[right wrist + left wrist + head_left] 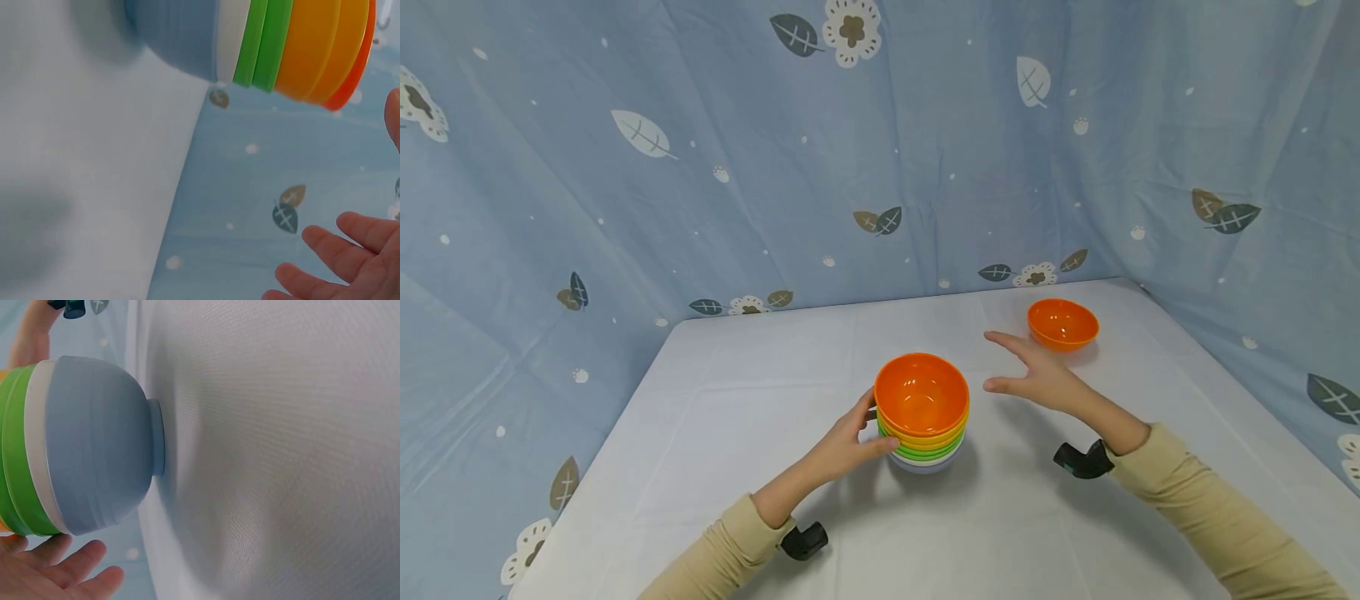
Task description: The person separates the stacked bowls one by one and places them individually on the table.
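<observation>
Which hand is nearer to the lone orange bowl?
Right. The right hand is just front-left of the lone orange bowl; the left hand is farther left, holding the bowl stack.

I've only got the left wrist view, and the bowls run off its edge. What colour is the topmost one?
Observer: Orange; the head view shows the top bowl with its mouth upward.
Operator: Any bowl outside the stack?
Observer: Yes, another orange bowl stands apart, toward the back right of the table.
Operator: I see only a bit of the other arm. Is the right hand holding anything?
Observer: No, it is empty, its fingers apart.
</observation>
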### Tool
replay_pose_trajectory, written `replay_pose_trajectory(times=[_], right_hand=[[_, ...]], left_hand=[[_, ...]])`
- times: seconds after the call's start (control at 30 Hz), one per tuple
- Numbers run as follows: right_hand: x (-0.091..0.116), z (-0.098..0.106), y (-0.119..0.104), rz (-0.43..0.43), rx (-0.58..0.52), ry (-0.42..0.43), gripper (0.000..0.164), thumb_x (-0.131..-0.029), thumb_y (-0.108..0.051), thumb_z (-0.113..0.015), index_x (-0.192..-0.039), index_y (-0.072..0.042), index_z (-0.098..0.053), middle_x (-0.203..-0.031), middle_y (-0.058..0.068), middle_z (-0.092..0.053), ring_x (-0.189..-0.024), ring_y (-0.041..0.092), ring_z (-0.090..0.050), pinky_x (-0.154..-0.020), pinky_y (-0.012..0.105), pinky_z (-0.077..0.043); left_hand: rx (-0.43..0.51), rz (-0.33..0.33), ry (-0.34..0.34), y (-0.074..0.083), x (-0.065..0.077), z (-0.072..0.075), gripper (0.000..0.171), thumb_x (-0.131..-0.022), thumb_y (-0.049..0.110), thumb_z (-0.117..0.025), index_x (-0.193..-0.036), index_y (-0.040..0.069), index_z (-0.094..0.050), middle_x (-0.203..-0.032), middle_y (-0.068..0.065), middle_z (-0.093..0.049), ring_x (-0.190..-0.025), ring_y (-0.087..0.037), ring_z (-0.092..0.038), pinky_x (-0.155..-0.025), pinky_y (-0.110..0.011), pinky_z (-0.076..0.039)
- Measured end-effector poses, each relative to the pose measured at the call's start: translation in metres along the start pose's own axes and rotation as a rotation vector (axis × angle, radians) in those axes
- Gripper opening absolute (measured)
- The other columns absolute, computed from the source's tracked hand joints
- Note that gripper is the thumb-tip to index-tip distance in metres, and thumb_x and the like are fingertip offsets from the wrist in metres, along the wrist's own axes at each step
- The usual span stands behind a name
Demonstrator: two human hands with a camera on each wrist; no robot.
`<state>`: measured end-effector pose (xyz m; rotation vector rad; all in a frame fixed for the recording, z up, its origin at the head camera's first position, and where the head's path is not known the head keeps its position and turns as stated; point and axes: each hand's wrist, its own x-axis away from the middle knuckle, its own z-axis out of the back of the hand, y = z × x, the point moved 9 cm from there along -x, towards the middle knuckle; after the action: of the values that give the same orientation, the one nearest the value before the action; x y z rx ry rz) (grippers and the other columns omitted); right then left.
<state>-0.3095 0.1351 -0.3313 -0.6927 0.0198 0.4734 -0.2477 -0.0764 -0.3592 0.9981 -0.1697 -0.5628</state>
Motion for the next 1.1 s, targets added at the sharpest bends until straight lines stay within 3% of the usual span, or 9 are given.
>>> replay_pose_trajectory(times=[0.43,1.1], right_hand=[[0.0,-0.023,-0.016,0.088,-0.097,-0.093,0.071,-0.069,-0.043,-0.062,-0.129,-0.02,-0.031,-0.131,0.002,-0.032,-0.119,0.023,-0.028,-0.09,0.049,-0.029],[0.004,-0.046,-0.044,0.184,-0.158,-0.161,0.074,-0.066,-0.044,-0.064,-0.129,-0.027,-0.028,-0.131,-0.007,-0.031,-0.12,0.015,-0.028,-0.089,0.044,-0.033]], left_hand=[[0.007,0.004,-0.002,0.0,0.0,0.0,0.071,-0.079,0.021,-0.055,-0.134,0.015,-0.01,-0.13,-0.006,-0.03,-0.113,-0.026,-0.036,-0.092,-0.047,-0.027],[0.006,0.017,-0.007,0.0,0.001,-0.001,0.071,-0.079,0.021,-0.055,-0.134,0.012,-0.011,-0.133,-0.005,-0.026,-0.114,-0.026,-0.034,-0.092,-0.047,-0.026]])
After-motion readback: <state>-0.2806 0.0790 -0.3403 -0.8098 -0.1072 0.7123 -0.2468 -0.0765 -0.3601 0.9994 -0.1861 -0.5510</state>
